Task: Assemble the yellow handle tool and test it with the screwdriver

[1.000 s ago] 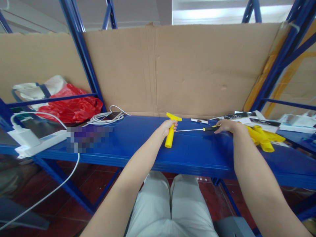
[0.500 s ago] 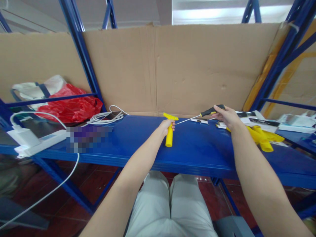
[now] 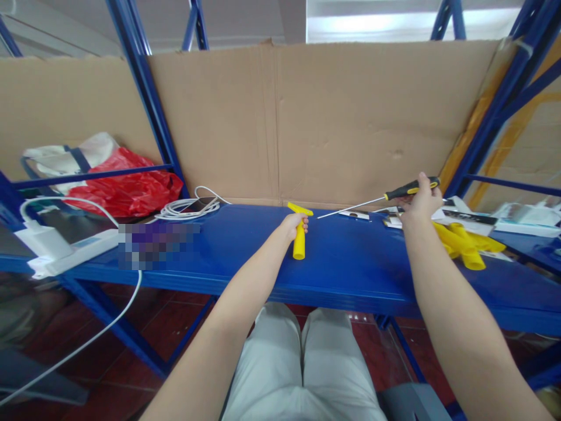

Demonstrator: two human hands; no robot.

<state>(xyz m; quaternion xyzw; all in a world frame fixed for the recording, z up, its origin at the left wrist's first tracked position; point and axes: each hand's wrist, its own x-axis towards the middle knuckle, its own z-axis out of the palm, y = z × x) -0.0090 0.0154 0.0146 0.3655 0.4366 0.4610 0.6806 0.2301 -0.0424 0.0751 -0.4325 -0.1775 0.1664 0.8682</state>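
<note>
Head view | centre: left hand (image 3: 294,224) clasps yellow tee (image 3: 299,247) | right of centre: right hand (image 3: 422,202) grips screwdriver (image 3: 398,192), tip apart | done: I can't tell | remaining, seemingly: yellow parts (image 3: 465,243), frame right

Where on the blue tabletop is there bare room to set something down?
On the blue tabletop, one free patch lies between the coiled white cable and the left hand; another between the yellow T-shaped piece and the right forearm. Crowded: around the yellow pieces at right, with flat black-and-white items behind, and around the white power strip at left.
</note>
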